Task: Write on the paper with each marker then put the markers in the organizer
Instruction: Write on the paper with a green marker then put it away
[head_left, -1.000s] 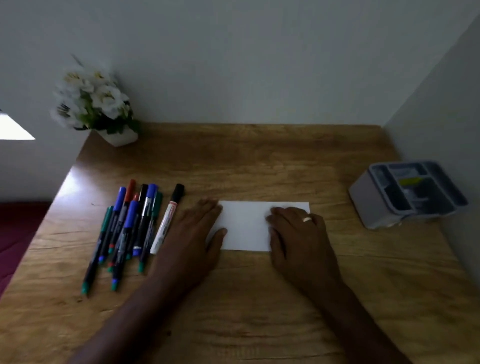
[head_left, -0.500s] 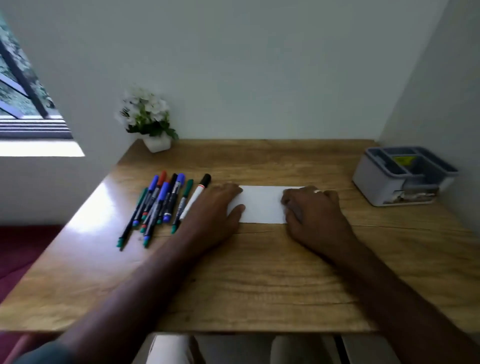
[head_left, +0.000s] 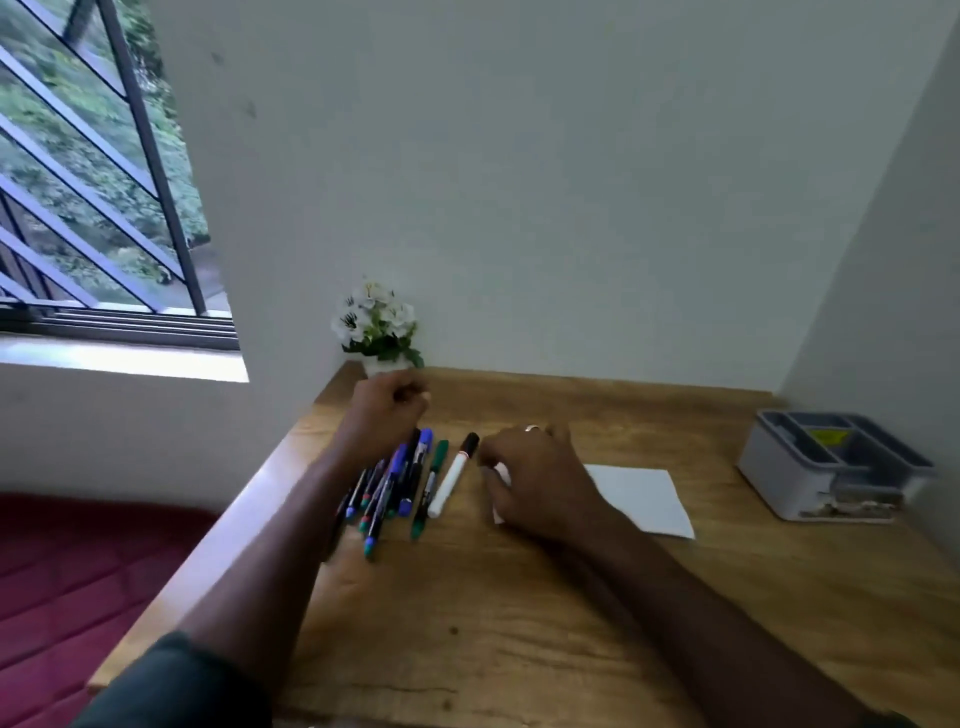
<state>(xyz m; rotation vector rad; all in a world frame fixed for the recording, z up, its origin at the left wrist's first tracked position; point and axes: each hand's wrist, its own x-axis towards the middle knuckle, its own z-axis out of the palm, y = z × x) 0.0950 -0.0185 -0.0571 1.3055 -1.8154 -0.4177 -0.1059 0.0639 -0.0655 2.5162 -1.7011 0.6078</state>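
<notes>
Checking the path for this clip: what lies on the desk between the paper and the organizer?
Nothing: in the head view only bare wooden desk shows between the paper and the grey organizer. The markers lie on the paper's other side.

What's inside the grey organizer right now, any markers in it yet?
No markers show in the organizer. Its open compartments look dark, with a yellow item in a back one. The compartment floors are partly hidden by the walls, so I cannot rule out small things.

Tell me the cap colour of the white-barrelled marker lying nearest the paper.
Black. The white-barrelled marker shows it best in the head view.
</notes>
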